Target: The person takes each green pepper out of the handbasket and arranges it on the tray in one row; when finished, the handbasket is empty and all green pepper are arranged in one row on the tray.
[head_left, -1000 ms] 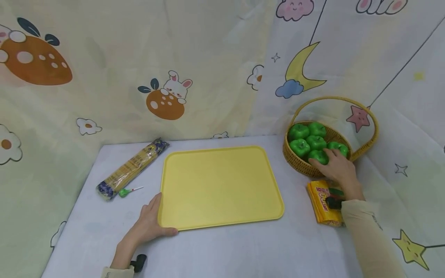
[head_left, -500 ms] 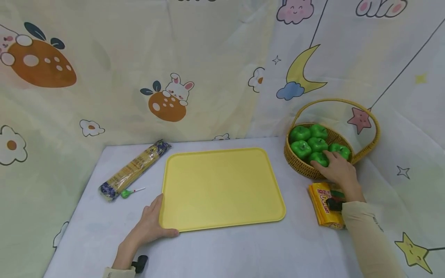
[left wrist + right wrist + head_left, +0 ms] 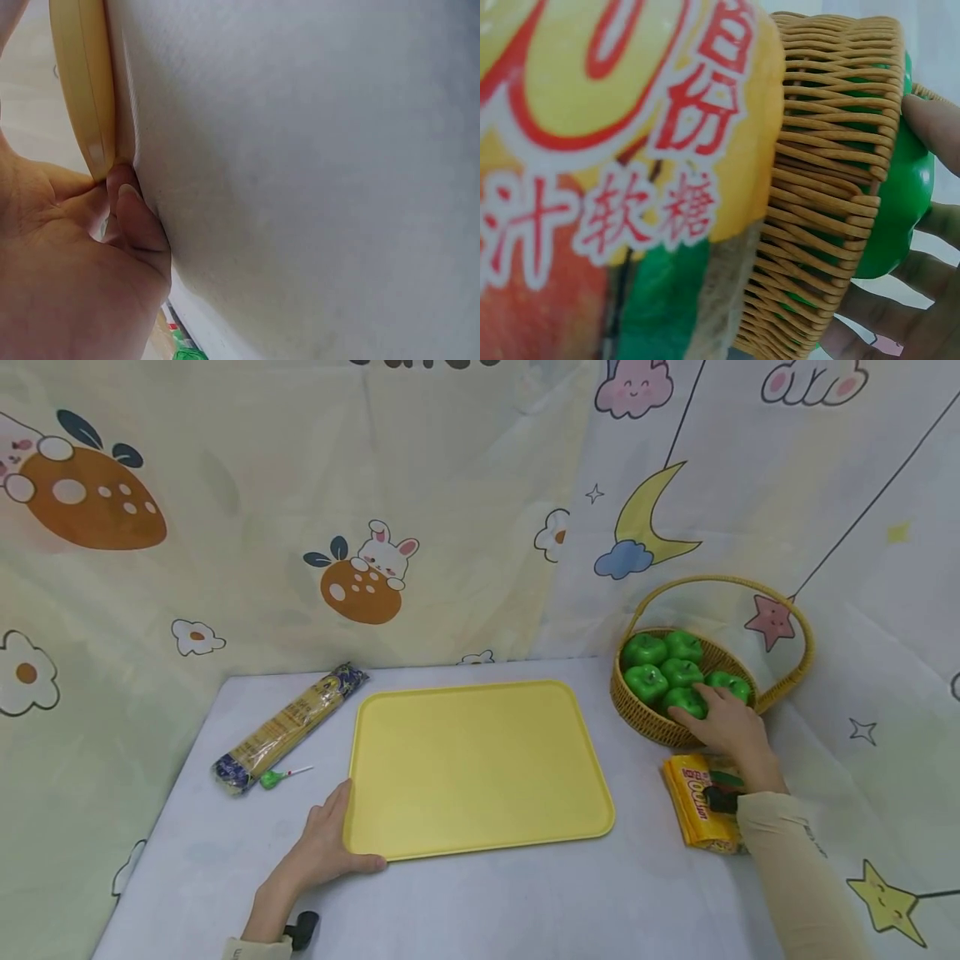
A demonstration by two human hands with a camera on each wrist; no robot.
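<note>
A yellow tray (image 3: 480, 768) lies flat on the white-covered table. My left hand (image 3: 318, 843) grips its near left corner, thumb along the front edge and fingers at the left side. In the left wrist view, fingertips (image 3: 139, 217) curl beneath the tray's edge (image 3: 86, 90). At the right, my right hand (image 3: 731, 731) reaches into a wicker basket (image 3: 652, 722) of several green bell peppers. Its thumb and fingers hold the front bell pepper (image 3: 684, 700), which still sits in the basket. The right wrist view shows that pepper (image 3: 904, 202) rising past the woven rim, thumb against it.
A yellow bag of gummy candy (image 3: 693, 802) lies under the right wrist, in front of the basket. Left of the tray are a long noodle-like packet (image 3: 288, 727) with blue ends and a small green lollipop (image 3: 272, 778). The basket's tall handle (image 3: 720, 579) arches over the peppers.
The head view has shifted slightly. Both hands keep their places, the left at the tray's corner and the right on the bell pepper.
</note>
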